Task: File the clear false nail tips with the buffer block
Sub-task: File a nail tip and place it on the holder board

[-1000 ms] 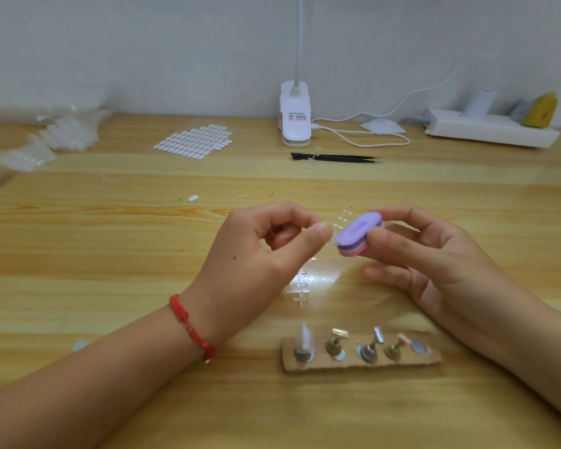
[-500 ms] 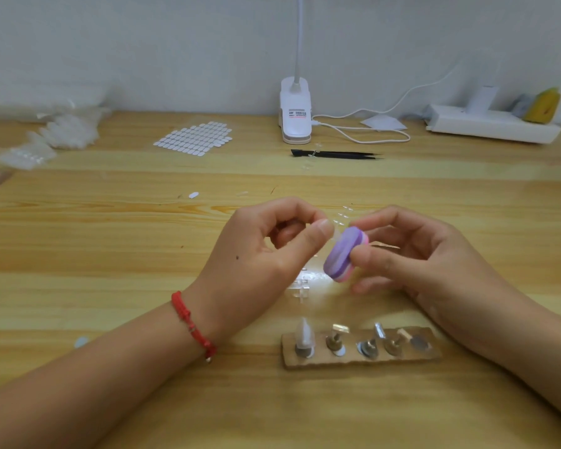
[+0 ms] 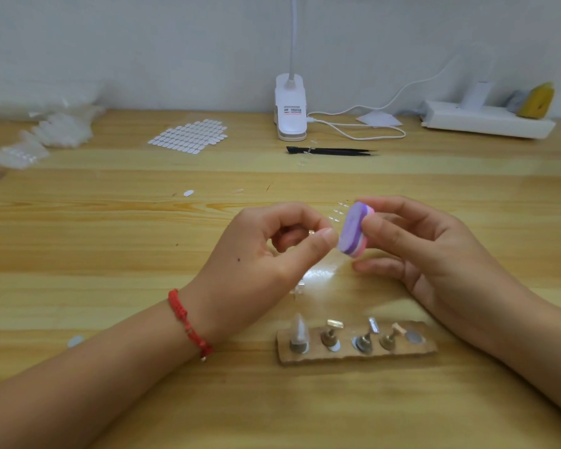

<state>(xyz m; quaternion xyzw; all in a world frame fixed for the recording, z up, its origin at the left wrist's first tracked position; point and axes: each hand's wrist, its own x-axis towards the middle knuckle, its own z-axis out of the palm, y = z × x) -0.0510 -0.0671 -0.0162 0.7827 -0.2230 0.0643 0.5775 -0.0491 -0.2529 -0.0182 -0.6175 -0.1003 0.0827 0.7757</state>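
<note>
Glossy wooden table (image 3: pixel 110 241); matt foam buffer block (image 3: pixel 353 230).

Wooden table (image 3: pixel 78 254) with tweezers (image 3: pixel 331 151), nail stand (image 3: pixel 353 357)

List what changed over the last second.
The right hand tipped the buffer from flat onto its edge, stroking down and back up beside the nail tip pinched by the left hand. Both grips, the stand and tweezers stayed put.

Passable over bare yellow wooden desk (image 3: pixel 78 247) at middle left; blocked lower centre by brown cardboard strip (image 3: pixel 347 358) of metal stands (image 3: pixel 329 338).
</note>
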